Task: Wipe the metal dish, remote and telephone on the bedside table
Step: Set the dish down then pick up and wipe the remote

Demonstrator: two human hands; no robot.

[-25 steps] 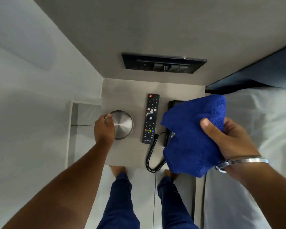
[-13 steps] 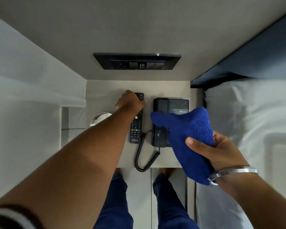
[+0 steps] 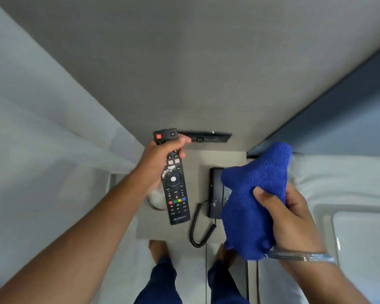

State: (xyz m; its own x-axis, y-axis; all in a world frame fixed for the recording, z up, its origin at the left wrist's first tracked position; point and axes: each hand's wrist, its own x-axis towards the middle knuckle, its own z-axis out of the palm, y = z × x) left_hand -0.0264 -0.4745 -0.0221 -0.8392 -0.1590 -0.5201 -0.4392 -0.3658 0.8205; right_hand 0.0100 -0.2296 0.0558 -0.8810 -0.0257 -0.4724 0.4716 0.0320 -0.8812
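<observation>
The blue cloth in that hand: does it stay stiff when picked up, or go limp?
Probably limp: the blue cloth bunches and droops around the right hand. It looks light, pinched by fingers alone. Its nubbly weave likely grips rather than slips.

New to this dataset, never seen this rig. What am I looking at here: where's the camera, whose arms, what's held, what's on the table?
No robot: a person wears a wide-angle camera on the head, looking down at their own arms. The left hand holds a long black TV remote with coloured buttons, lifted off the small grey bedside table. The right hand grips a bunched blue cleaning cloth. On the table: a black corded telephone, partly hidden by the cloth, and a round metal dish, mostly hidden behind the left wrist and remote.
</observation>
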